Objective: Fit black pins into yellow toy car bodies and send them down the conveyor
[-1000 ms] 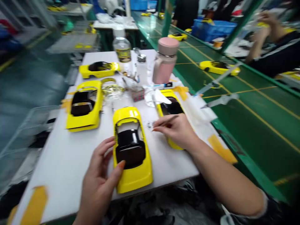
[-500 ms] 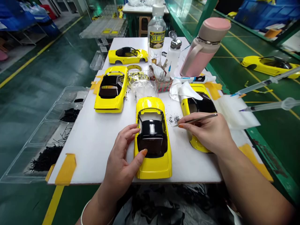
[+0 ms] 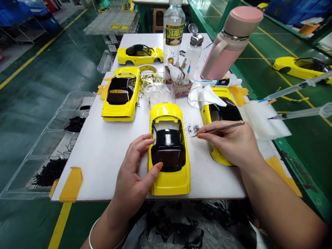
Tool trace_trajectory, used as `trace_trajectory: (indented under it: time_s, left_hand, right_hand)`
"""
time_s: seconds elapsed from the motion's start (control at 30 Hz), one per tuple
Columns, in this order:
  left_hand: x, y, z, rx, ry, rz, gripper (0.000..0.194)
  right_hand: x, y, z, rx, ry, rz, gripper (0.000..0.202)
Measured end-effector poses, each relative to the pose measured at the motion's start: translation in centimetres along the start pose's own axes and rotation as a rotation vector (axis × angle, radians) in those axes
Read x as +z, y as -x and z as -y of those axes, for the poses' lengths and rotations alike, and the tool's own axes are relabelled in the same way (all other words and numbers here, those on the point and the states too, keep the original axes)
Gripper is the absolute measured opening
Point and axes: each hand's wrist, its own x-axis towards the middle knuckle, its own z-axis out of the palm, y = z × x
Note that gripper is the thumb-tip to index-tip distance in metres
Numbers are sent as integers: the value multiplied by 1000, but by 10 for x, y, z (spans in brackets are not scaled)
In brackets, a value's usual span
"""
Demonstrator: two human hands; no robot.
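Note:
A yellow model car body (image 3: 169,183) with a black roof lies on the white board in front of me. My left hand (image 3: 137,167) grips its left side, thumb on the rear deck and fingers along the door edge. My right hand (image 3: 230,140) is closed around slim metal tweezers (image 3: 223,127), whose tip points down at the board. Just beyond that tip is a scatter of tiny black bits (image 3: 193,128). Under and behind my right hand sits another yellow car body (image 3: 220,157), partly covered by the hand and a white tissue (image 3: 207,98).
Two more yellow car bodies (image 3: 120,112) (image 3: 155,55) stand at the left and back. Behind the middle are a plastic bag (image 3: 159,93), a clear bottle (image 3: 173,52), a pump bottle (image 3: 193,55) and a pink flask (image 3: 220,60). Syringes (image 3: 298,114) lie right; a compartment tray (image 3: 38,141) sits left.
The view has shifted slightly, so most of the board's things appear a little higher. Both hands keep their holds, and the tweezers tip stays beside the black bits.

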Motion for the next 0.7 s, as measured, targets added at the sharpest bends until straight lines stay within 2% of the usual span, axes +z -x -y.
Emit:
trace_trajectory:
  time_s: [0.17,0.37,0.7]
  left_hand:
    - [0,-1,0,-5,11,1,45]
    - [1,-1,-1,-11,12,-9,45]
    - [2,-1,0,-9,1,-19,45]
  right_hand:
    - [-1,1,1,-8,-8,5,4]
    - [1,3,3,-168,-18,47,8]
    - [2,4,1,-223,40,70,9]
